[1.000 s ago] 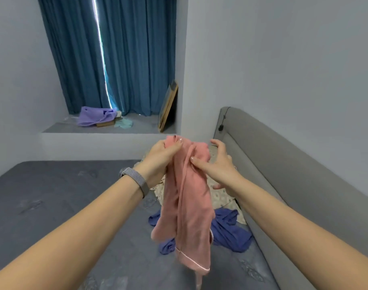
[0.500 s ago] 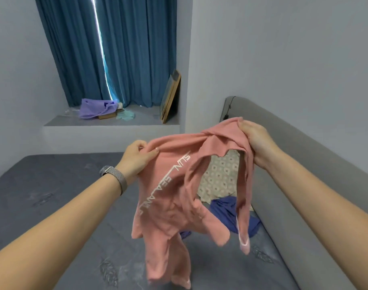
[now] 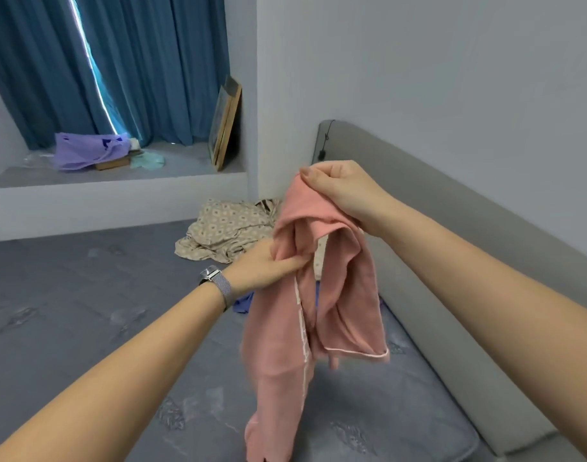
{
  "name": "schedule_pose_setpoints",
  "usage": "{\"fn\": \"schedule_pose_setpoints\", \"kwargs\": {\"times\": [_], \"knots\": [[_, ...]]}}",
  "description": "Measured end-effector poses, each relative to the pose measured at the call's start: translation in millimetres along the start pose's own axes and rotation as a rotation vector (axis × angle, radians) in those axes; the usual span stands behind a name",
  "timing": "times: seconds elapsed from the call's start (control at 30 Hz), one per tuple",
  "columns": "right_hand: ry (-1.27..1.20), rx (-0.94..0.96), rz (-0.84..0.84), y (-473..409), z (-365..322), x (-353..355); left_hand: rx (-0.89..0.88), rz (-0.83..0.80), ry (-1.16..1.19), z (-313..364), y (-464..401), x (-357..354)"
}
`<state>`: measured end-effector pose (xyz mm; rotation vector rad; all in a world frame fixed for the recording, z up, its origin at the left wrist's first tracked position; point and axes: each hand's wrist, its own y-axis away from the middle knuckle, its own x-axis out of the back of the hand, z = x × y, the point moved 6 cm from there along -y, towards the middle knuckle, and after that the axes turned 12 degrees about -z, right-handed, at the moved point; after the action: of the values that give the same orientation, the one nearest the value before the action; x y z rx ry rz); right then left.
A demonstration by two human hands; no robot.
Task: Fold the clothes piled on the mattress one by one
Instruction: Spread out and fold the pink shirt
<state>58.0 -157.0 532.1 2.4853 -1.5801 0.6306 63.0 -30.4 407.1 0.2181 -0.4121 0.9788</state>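
Observation:
A pink garment (image 3: pixel 285 345) with thin white piping hangs bunched in the air above the grey mattress (image 3: pixel 85 311). My right hand (image 3: pixel 338 188) grips its top end, held high near the headboard. Lower and to the left, my left hand (image 3: pixel 268 265) pinches a fold of the pink cloth between thumb and fingers. Behind them a beige patterned garment (image 3: pixel 225 231) lies crumpled on the mattress by the wall. A blue garment (image 3: pixel 243 303) shows only as a small patch under my left wrist, mostly hidden by the pink one.
A grey padded headboard (image 3: pixel 452 245) runs along the right side. Beyond the mattress is a raised window ledge (image 3: pixel 118 181) with a purple cloth (image 3: pixel 85 151), a leaning framed picture (image 3: pixel 225 125) and blue curtains (image 3: pixel 135 61).
The pink garment was spread wide between both hands; now it hangs bunched from my raised right hand. My left hand dropped lower and took a new pinch on a fold.

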Motion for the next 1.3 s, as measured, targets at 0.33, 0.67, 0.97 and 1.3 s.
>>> {"fn": "schedule_pose_setpoints", "kwargs": {"times": [0.33, 0.67, 0.97, 1.3], "knots": [[-0.487, -0.493, -0.298, 51.9, 100.8, -53.6, 0.154, 0.678, 0.123, 41.1, -9.1, 14.1], [-0.998, -0.245, -0.050, 3.4, 131.1, -4.7, -0.023, 0.341, -0.581, 52.2, -12.1, -111.0], [-1.226, -0.148, -0.219, -16.2, 102.3, -5.7, 0.480, 0.596, 0.109, -95.7, 15.7, -34.0], [-1.245, 0.042, -0.207, 5.7, 63.9, 28.6, 0.316, -0.555, 0.283, -80.9, -9.1, -131.2]]}}
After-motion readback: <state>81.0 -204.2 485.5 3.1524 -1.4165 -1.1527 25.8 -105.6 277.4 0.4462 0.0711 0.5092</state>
